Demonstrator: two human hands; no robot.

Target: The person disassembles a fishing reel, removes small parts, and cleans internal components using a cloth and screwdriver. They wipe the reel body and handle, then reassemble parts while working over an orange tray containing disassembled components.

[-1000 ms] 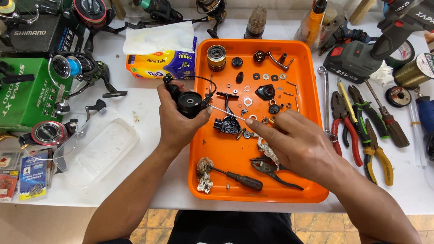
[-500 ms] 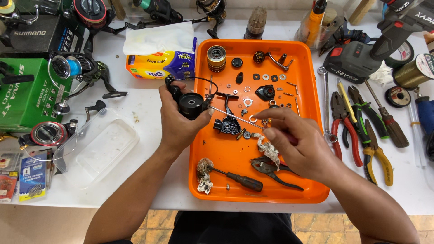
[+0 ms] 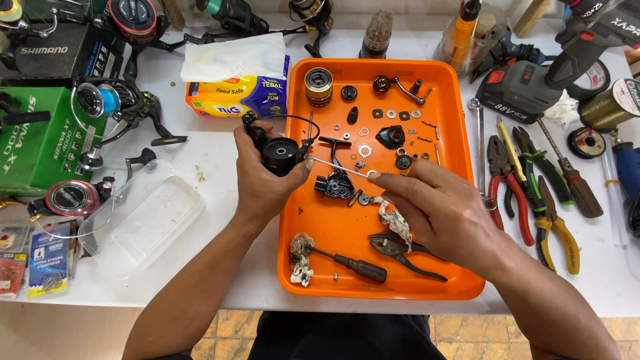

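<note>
Apparently left hand (image 3: 263,177) grips reel body (image 3: 279,155) — right hand (image 3: 443,213) pinches shaft (image 3: 337,167).

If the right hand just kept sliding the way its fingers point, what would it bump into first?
The right hand points up and left across the orange tray, pinching a thin metal rod. Straight on, it would probably first meet the black reel body held in the left hand, though depth is hard to judge.

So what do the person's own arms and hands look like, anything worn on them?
Both are bare. The left hand and right hand show no gloves, rings or watch, and both forearms are uncovered as far as the picture reaches, with no sleeve in view. Fingernails are short.
</note>
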